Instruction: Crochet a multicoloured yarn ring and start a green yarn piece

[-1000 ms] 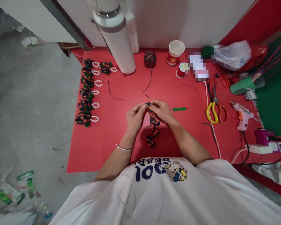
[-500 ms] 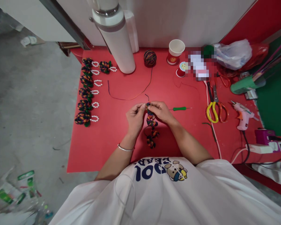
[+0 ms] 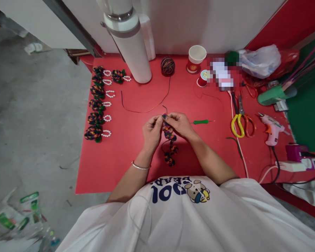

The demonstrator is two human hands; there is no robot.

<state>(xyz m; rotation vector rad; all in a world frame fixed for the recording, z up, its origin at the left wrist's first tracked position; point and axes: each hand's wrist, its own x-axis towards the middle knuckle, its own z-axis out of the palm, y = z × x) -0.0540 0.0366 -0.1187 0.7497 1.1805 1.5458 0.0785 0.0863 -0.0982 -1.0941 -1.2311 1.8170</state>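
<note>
A curled, multicoloured crochet strip [image 3: 170,136] hangs down toward me over the red table, its lower curls lying near the front edge. My left hand [image 3: 152,130] pinches the strip's top end between thumb and fingers. From the other side my right hand [image 3: 179,124] grips the same end, with the fingertips of both hands nearly meeting. A short dark yarn tail sticks up above them. To the right of my right hand lies a crochet hook [image 3: 201,122] with a green handle. Beyond my hands a loose strand curves back to a yarn ball [image 3: 167,66].
Several yarn pieces with white bead loops [image 3: 95,118] line the table's left side. A white thermos [image 3: 132,49], paper cup [image 3: 196,58] and thread spool [image 3: 203,78] stand at the back. Scissors [image 3: 237,125], a pink glue gun [image 3: 272,129] and cables lie right.
The upper part of the crochet strip has shifted slightly, and more of its top is covered by my right fingers. Both hands keep their pinch in nearly the same place.
</note>
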